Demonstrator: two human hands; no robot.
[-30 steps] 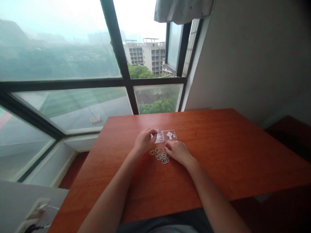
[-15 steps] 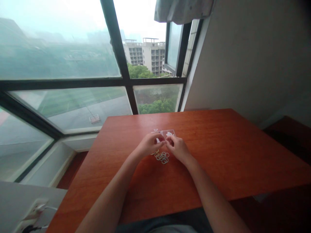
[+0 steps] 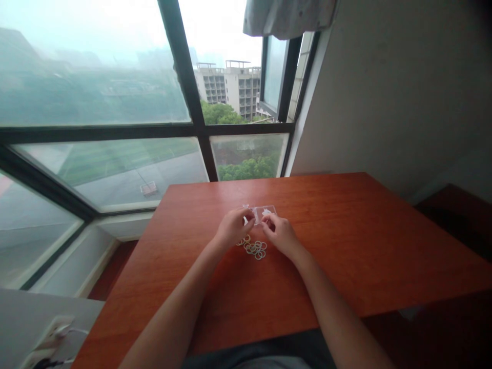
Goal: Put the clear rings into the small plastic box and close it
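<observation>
A small clear plastic case (image 3: 264, 210) lies on the wooden table (image 3: 346, 241), partly covered by my hands. Just before it lies a heap of several small pale rings (image 3: 253, 248). My left hand (image 3: 232, 228) is curled, its fingertips pinched near the case's left part. My right hand (image 3: 280, 233) is curled too, fingertips pinched close to the left hand's, above the rings. Whatever the fingers pinch is too small to name.
A large window (image 3: 115, 102) with a dark frame runs behind the table's far edge. A grey wall (image 3: 403, 92) stands to the right. At the bottom left, a white power strip (image 3: 49, 338) with cables lies on a grey ledge.
My right hand rose from the rings and came to meet the left hand over the case. My left hand shifted slightly toward the middle. Both now pinch close together.
</observation>
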